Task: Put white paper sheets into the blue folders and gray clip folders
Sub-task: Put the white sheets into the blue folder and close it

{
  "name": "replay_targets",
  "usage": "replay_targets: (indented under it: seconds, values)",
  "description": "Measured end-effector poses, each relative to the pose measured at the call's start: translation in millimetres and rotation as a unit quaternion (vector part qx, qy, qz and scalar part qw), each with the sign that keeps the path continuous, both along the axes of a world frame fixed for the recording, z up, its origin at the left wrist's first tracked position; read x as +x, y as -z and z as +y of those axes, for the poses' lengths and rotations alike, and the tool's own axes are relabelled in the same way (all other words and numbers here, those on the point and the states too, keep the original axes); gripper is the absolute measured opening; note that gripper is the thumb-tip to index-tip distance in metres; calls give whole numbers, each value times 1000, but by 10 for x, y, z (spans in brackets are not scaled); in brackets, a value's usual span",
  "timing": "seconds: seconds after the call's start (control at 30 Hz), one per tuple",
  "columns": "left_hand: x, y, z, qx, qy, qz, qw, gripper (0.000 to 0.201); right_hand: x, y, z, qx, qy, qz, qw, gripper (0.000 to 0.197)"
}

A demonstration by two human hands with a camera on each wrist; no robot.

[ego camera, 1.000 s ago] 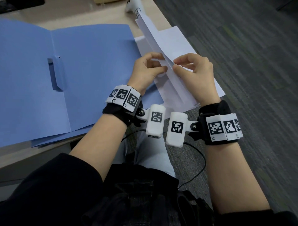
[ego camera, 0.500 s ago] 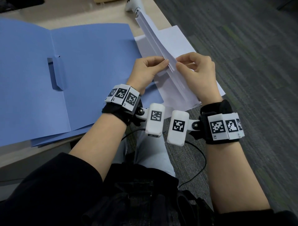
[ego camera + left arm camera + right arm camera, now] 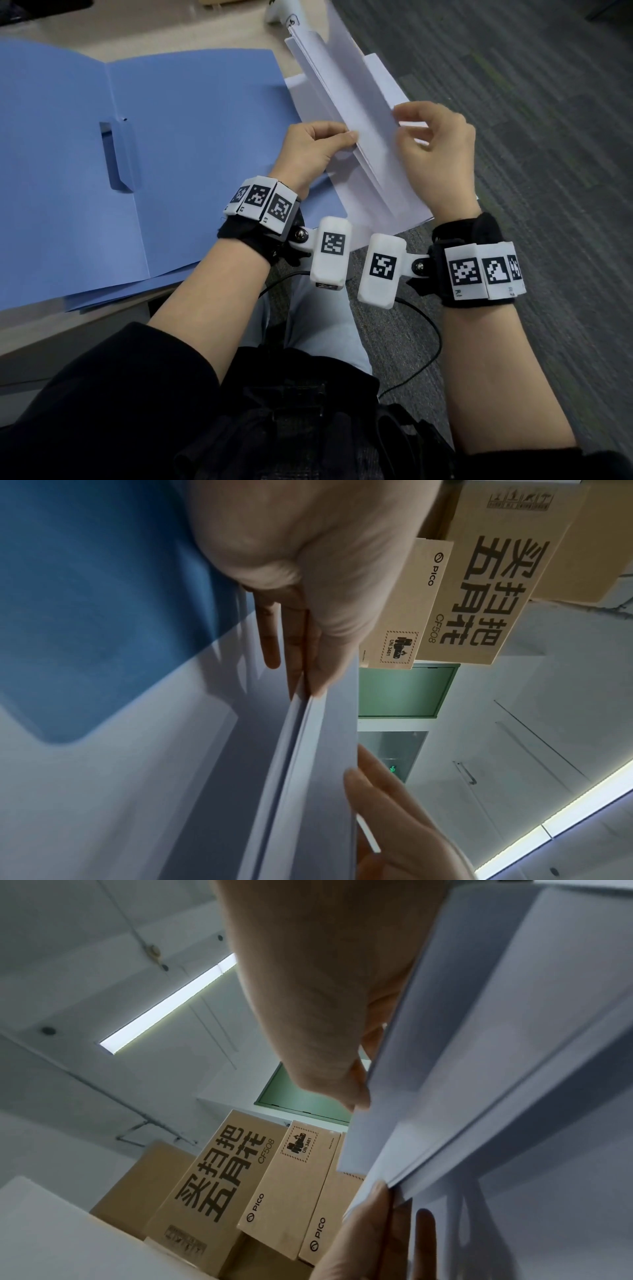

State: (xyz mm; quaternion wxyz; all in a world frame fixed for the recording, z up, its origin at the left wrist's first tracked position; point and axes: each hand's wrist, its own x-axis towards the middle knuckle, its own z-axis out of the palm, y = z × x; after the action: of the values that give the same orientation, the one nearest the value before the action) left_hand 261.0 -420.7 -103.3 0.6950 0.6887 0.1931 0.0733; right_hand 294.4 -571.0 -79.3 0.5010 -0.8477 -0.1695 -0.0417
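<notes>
Between both hands' fingers stand lifted paper sheets.

White paper sheets on blue folder — gray striped carpet, black-and-white checked wrist tags.

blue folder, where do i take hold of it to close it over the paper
Pinch the left flap's outer edge, coming from the left. The blue folder lies open and flat with its crease running away from you, so that flap swings right. Both hands now hold paper sheets.
</notes>
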Motion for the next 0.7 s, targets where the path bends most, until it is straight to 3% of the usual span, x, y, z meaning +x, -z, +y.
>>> replay_targets:
  seconds: [0.17,0.27,0.37,0.47,0.57,0.7]
  values:
    - [-11,-12,13,-6,2,9,1000,11,-18,8,-55,-105,11,-84,991,47]
    - [-23,-52,11,-12,0,4,1000,13,-88,-12,-19,-131,-62,-20,989,66]
    - [-50,-93,28,-12,21,2,1000,18,-161,-6,25,-237,-125,52,962,89]
    - [-76,-120,69,-24,53,15,998,30,-217,29,71,-280,-109,27,954,80]
    - [-117,-178,102,-40,59,15,997,38,-223,24,104,-254,-27,-5,967,62]
    - [-214,-292,161,-23,41,-11,999,24,-262,-96,87,-227,64,-15,972,57]
